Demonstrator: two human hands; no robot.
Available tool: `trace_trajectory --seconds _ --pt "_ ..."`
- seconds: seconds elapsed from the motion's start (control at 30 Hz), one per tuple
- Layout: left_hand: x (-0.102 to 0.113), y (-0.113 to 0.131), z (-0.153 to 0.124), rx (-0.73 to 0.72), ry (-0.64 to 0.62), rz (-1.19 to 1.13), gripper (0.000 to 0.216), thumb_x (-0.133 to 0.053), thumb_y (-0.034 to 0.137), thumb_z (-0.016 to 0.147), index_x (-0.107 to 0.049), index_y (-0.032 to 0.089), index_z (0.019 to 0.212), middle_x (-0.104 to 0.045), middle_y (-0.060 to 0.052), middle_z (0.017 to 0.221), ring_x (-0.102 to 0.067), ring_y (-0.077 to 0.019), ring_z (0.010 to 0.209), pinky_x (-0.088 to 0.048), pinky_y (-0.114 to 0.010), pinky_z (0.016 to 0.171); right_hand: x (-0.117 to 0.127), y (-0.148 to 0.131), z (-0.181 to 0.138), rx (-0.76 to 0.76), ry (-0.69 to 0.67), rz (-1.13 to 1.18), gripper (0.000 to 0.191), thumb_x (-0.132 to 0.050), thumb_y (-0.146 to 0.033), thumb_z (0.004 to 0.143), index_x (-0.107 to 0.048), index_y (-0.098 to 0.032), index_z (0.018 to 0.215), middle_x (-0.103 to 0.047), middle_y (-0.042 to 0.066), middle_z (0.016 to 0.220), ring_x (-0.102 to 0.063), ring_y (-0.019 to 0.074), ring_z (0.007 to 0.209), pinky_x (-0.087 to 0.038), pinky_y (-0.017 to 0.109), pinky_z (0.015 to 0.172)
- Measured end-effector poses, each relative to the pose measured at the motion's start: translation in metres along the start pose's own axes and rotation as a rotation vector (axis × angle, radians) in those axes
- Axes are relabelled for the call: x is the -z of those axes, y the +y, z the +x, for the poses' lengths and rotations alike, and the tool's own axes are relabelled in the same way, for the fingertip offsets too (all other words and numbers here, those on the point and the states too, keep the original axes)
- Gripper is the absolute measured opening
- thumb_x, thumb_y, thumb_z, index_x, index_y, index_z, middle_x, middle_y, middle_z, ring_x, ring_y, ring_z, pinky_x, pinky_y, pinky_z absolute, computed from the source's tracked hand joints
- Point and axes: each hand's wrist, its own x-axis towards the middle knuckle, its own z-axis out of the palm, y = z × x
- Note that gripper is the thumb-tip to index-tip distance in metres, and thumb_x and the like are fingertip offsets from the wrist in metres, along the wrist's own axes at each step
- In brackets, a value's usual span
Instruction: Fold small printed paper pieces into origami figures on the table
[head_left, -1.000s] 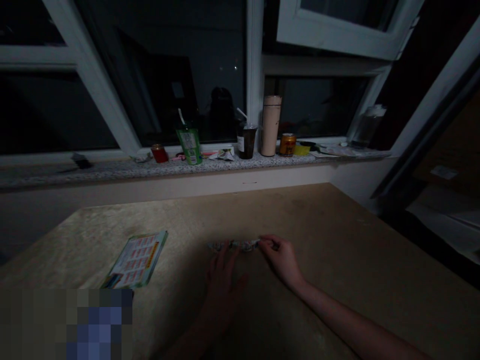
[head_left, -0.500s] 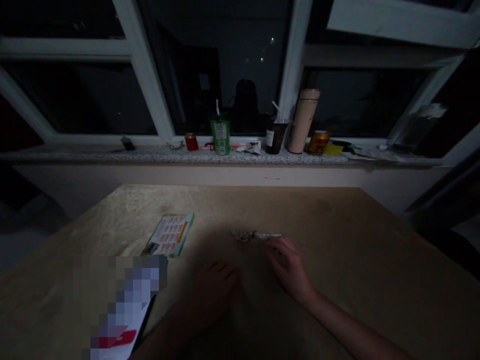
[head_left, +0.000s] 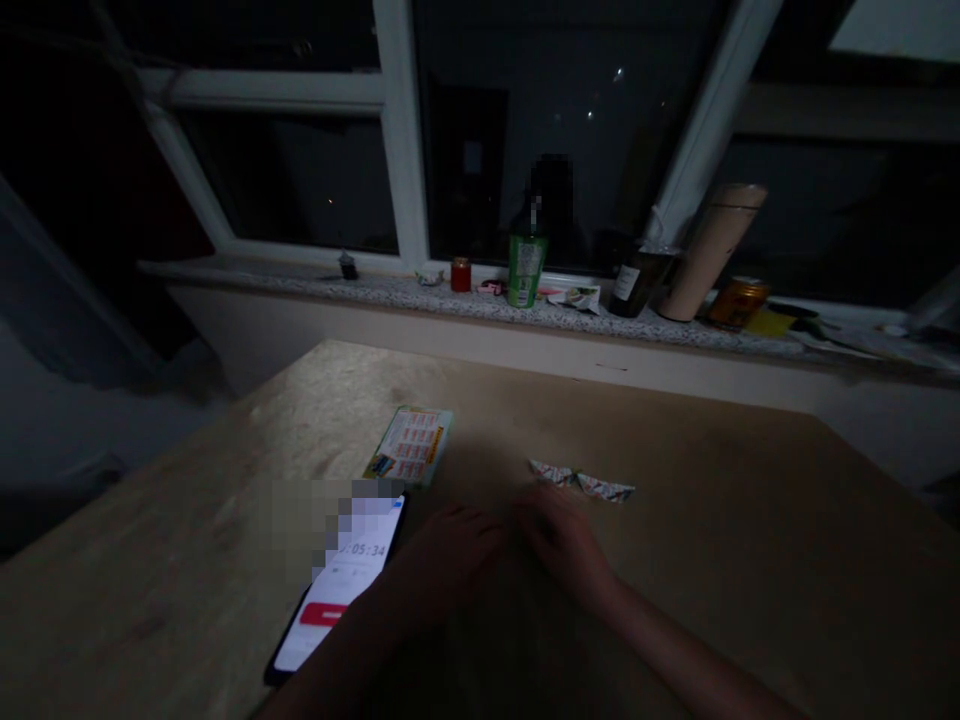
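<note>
The folded paper strip (head_left: 581,482) is lying flat on the table (head_left: 750,540), its long axis running 9-to-3 and dipping slightly rightward. It is sitting just beyond the right hand (head_left: 559,535), at 1 o'clock. The left hand (head_left: 450,555) is resting farther off. Both hands are holding nothing; finger spread is unclear.

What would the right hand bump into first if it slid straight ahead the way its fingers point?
Probably the folded paper strip, lying just beyond the right hand on the table; the dim light leaves the gap unclear.
</note>
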Motion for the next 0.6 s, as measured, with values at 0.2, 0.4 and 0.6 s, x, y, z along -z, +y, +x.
trace_trajectory --seconds 0.2,0.4,0.6 --pt "0.011 -0.013 -0.01 0.071 0.054 0.006 0.015 -0.051 0.014 0.091 -0.062 0.02 0.1 -0.067 -0.002 0.101 -0.06 -0.0189 0.094 -0.041 -0.032 0.087 -0.023 -0.003 0.018 0.036 -0.126 -0.049 0.018 -0.052 -0.013 0.084 -0.063 -0.019 0.096 -0.068 0.007 0.092 -0.061 0.0211 0.087 -0.049 0.037 0.081" --pt "0.019 -0.026 -0.014 0.192 0.138 0.061 0.016 -0.045 0.012 0.094 -0.06 0.017 0.096 -0.065 -0.004 0.097 -0.059 -0.0209 0.093 -0.041 -0.036 0.087 -0.047 0.001 0.038 0.107 -0.227 -0.099 0.037 -0.049 -0.01 0.079 -0.058 -0.017 0.115 -0.062 0.012 0.117 -0.056 0.0234 0.108 -0.045 0.042 0.094" --pt "0.016 -0.033 -0.016 0.334 0.223 0.124 0.02 -0.049 0.015 0.091 -0.056 0.016 0.11 -0.059 -0.009 0.119 -0.053 -0.0241 0.11 -0.036 -0.04 0.098 -0.069 0.012 0.068 0.247 -0.31 -0.132 0.064 -0.059 -0.015 0.071 -0.044 -0.01 0.133 -0.047 0.019 0.136 -0.041 0.0278 0.128 -0.031 0.048 0.107"
